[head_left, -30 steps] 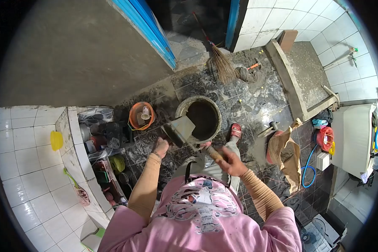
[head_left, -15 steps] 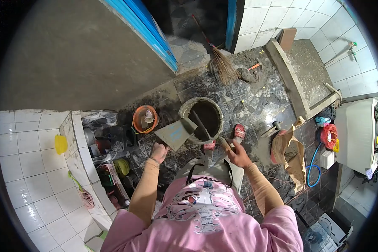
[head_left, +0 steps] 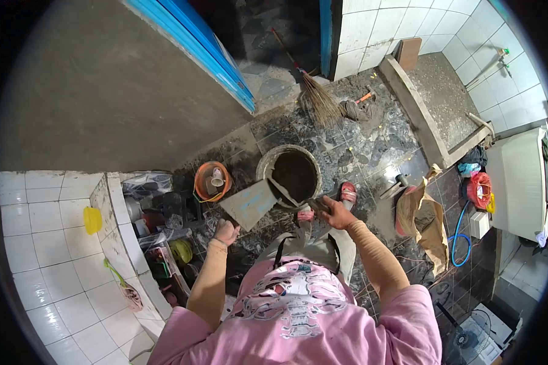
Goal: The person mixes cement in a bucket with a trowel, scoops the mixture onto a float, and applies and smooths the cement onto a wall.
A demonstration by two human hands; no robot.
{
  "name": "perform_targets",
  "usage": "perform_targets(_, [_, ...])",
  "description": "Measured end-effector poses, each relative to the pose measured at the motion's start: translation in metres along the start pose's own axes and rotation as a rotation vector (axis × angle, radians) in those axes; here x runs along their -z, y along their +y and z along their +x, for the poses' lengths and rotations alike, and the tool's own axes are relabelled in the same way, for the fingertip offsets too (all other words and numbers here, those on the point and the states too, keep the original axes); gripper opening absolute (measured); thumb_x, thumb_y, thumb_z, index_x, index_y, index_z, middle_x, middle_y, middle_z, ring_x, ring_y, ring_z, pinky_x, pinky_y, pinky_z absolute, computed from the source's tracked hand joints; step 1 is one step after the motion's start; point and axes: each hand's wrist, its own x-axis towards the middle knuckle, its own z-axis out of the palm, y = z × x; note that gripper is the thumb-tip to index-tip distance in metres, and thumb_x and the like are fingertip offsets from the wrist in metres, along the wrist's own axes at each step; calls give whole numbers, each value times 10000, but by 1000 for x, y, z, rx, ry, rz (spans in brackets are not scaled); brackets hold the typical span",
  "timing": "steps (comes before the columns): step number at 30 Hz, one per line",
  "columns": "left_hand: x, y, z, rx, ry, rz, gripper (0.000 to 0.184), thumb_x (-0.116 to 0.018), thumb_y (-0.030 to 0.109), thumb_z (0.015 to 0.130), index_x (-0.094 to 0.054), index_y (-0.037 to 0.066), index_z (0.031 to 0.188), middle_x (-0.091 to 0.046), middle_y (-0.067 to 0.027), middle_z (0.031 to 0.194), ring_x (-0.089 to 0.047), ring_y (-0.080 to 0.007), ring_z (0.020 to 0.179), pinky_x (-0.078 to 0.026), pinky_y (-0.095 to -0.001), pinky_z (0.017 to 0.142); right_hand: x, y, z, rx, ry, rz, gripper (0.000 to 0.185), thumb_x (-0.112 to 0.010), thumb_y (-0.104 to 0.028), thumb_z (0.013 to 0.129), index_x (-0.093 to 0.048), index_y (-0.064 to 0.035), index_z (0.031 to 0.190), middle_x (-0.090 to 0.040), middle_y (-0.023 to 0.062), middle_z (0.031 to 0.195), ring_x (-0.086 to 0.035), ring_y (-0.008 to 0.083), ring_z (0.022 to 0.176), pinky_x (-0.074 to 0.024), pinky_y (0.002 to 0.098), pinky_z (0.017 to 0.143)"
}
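My left hand (head_left: 226,232) is closed at the lower left corner of a flat grey board (head_left: 249,205), which looks like a plasterer's hawk; its grip is hidden beneath. The board tilts beside the near left rim of a round bucket (head_left: 314,159) that holds dark wet mortar (head_left: 295,172). In my right hand (head_left: 338,214) is the handle of a trowel (head_left: 283,191), whose narrow blade lies between the board's right edge and the bucket's mouth.
An orange bucket (head_left: 212,181) with a cup inside stands left of the mortar bucket. Beyond are a broom (head_left: 319,100) and an orange-handled tool (head_left: 364,97). A torn paper sack (head_left: 423,222), a blue hose (head_left: 461,244) and a fan (head_left: 469,340) lie right. Shelved items fill the left.
The trowel has moved from over the board into the bucket, then back to the board's right edge. The board has turned to show its flat face. The whole view has shifted slightly.
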Motion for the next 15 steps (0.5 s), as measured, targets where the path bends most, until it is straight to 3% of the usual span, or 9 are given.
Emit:
perform_targets(2, [12, 37, -7, 90, 4, -557, 141, -517, 94, 857, -626, 20, 907, -636, -125, 838, -582, -325, 788, -442, -453, 757, 4, 5, 7, -68, 8, -46, 451, -595, -153, 825, -482, -20, 1241, -633, 236, 1069, -623, 406, 979, -485, 419, 840])
perform_targets(4, [26, 59, -13, 279, -60, -1218, 158, -454, 27, 857, -600, 26, 918, -619, -103, 858, -580, -292, 789, -450, -432, 744, 1, 11, 0, -17, 117, 114, 383, -577, -146, 861, -471, -22, 1208, -623, 155, 936, -610, 264, 942, -474, 352, 840])
perform_targets(5, [26, 65, -12, 363, -60, -1395, 169, -434, 7, 855, -576, 23, 945, -605, -105, 888, -577, -282, 792, -454, -420, 738, 1, 14, -3, 9, 169, 188, 349, -569, -142, 879, -466, -22, 1191, -618, 114, 869, -603, 193, 923, -468, 318, 840])
perform_targets(6, [26, 74, -11, 453, -46, -1571, 186, -415, -13, 852, -552, 21, 973, -591, -107, 918, -574, -272, 795, -458, -407, 731, 11, -7, -12, -15, 122, 232, 348, -566, -141, 890, -460, -30, 1202, -595, 78, 853, -567, 155, 829, -458, 290, 751])
perform_targets(8, [30, 141, -5, 513, 152, -1477, 225, -388, -38, 851, -494, 11, 1043, -559, -125, 994, -566, -254, 796, -467, -380, 708, 32, -69, -31, -33, 33, 349, 336, -563, -136, 903, -458, -37, 1207, -553, 26, 819, -503, 104, 689, -429, 252, 614])
perform_targets(9, [22, 123, 4, 545, 100, -1361, 247, -386, -39, 856, -462, 8, 1086, -543, -131, 1041, -570, -244, 817, -474, -375, 704, 38, -95, -37, -22, -10, 425, 326, -561, -132, 906, -463, -36, 1201, -534, 11, 802, -475, 92, 644, -410, 243, 567])
perform_targets(10, [10, 88, 19, 574, 51, -1242, 276, -384, -41, 861, -431, 5, 1130, -527, -137, 1087, -575, -234, 839, -480, -369, 700, 39, -111, -39, 37, -35, 414, 369, -574, -129, 898, -457, -15, 1229, -581, 58, 956, -537, 124, 803, -438, 265, 707])
perform_targets(11, [12, 111, 21, 555, 55, -1245, 259, -391, -41, 863, -457, 6, 1109, -540, -127, 1064, -575, -213, 831, -484, -356, 679, 39, -122, -42, 96, -64, 405, 413, -586, -125, 891, -451, 7, 1258, -629, 105, 1110, -600, 156, 962, -466, 286, 847])
perform_targets(15, [26, 182, 31, 411, -56, -1268, 199, -428, -33, 869, -560, 11, 1011, -595, -83, 930, -584, -171, 776, -489, -318, 619, 32, -135, -48, 98, -190, 258, 424, -591, -100, 868, -459, -6, 1260, -643, 135, 948, -601, 171, 829, -476, 308, 768])
